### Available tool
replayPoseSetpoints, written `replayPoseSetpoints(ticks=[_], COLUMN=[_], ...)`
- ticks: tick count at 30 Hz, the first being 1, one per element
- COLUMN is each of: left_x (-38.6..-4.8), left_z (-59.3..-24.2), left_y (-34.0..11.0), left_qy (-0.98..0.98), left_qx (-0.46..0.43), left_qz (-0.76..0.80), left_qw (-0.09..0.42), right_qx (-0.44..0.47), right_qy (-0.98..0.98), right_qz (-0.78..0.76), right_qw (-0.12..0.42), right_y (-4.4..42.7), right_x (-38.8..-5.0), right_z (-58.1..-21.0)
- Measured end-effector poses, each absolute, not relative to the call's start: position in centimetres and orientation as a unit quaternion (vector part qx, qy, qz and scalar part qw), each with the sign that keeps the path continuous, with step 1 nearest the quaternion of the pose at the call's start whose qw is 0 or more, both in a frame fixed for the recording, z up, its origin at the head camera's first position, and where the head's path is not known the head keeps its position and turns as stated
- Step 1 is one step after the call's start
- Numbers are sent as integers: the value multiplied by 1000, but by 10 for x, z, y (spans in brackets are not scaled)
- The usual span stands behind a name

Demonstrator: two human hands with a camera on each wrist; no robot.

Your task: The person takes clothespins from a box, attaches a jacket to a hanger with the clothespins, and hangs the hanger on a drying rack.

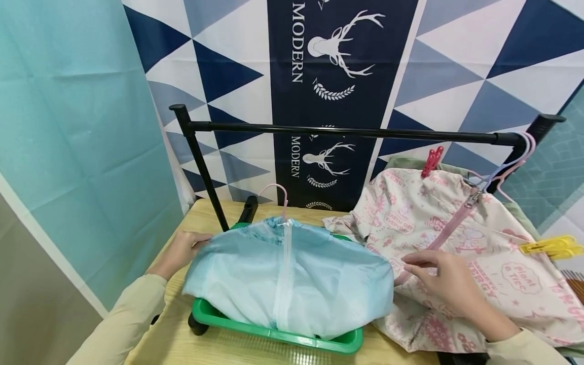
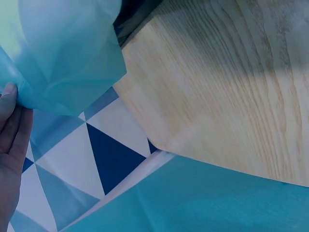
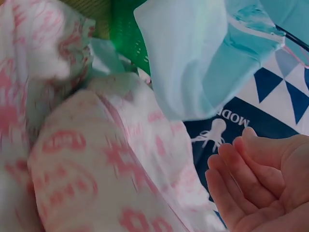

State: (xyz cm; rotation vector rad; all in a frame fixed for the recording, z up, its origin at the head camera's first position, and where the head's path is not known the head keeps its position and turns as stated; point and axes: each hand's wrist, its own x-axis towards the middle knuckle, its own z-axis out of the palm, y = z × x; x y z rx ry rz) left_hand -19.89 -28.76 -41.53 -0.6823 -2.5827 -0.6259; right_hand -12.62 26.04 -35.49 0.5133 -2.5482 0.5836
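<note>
1. Behind your blue jacket (image 1: 328, 284) stands the black rack (image 1: 292, 128); at its right end hangs the pink jacket (image 1: 493, 274), bearing a red clip (image 1: 431, 161) and a yellow clip (image 1: 553, 248).
2. Your table (image 1: 171, 342) is pale wood, backed by a patterned curtain (image 1: 232, 76).
3. The blue jacket lies across the green basket (image 1: 283, 334), hiding most of its inside; a pink hanger (image 1: 285, 195) rises from the collar.
4. Your left hand (image 1: 180, 251) pinches its left edge; your right hand (image 1: 444, 276), empty and loosely bent, is near its right.

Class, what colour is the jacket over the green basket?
The jacket is light blue, paling towards white lower down; best seen in the head view.
</note>
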Motion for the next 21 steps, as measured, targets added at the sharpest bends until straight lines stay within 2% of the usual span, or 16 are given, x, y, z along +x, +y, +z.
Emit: replayPoseSetpoints(ticks=[6,11,21], left_x=[-196,-197,-198], left_z=[-415,-413,-408], left_y=[-292,-292,-287], left_qy=[-925,-926,-928], left_qx=[-231,-226,-223], left_qz=[-213,-216,-215], left_qw=[213,212,207], right_qx=[206,199,258], right_qy=[-925,-947,-955], right_qz=[178,125,-5], right_qw=[266,217,150], right_y=[274,291,336], right_x=[-110,-99,-86], right_z=[-340,-329,-306])
